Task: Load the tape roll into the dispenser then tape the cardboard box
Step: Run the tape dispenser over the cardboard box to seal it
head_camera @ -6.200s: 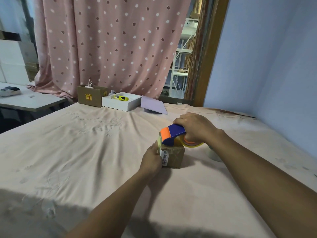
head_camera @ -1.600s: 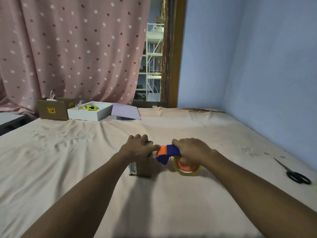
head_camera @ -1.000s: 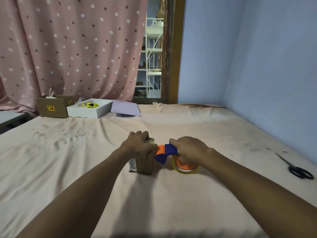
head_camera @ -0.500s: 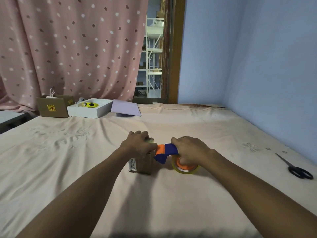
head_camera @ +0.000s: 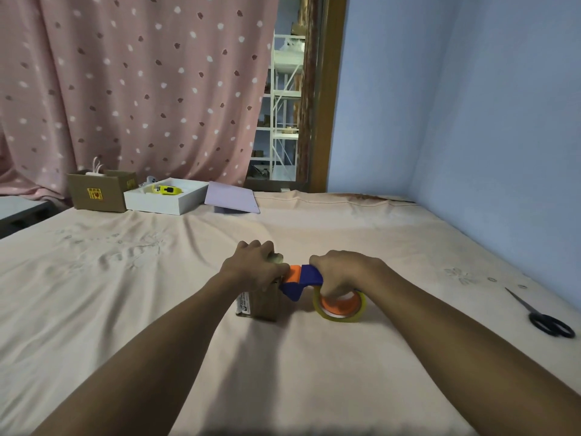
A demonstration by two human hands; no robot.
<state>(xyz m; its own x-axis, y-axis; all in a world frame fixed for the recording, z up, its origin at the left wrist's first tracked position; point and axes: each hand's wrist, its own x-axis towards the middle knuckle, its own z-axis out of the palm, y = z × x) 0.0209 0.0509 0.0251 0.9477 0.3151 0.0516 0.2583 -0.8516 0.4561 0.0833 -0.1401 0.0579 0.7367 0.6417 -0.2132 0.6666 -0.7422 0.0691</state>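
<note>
A small brown cardboard box (head_camera: pixel 262 305) with a white label stands in the middle of the pink-sheeted bed. My left hand (head_camera: pixel 253 267) lies on top of it, fingers curled over the far edge, pressing it down. Just to its right is the blue and orange tape dispenser (head_camera: pixel 300 280), its orange nose against the box's right top edge. The clear yellowish tape roll (head_camera: pixel 341 308) with an orange core sits in it, resting on the sheet. My right hand (head_camera: pixel 341 270) grips the dispenser from above. The box's top is hidden under my left hand.
Black scissors (head_camera: pixel 545 319) lie on the sheet far right, near the blue wall. At the back left stand a brown carton (head_camera: pixel 100 191), a white tray (head_camera: pixel 166 201) holding a yellow item, and a lilac sheet (head_camera: pixel 232 201). A pink dotted curtain hangs behind.
Six seconds ago the dispenser was on top of the box; now it is down at the box's right side and my left hand covers the top. Over the last second both hands barely move.
</note>
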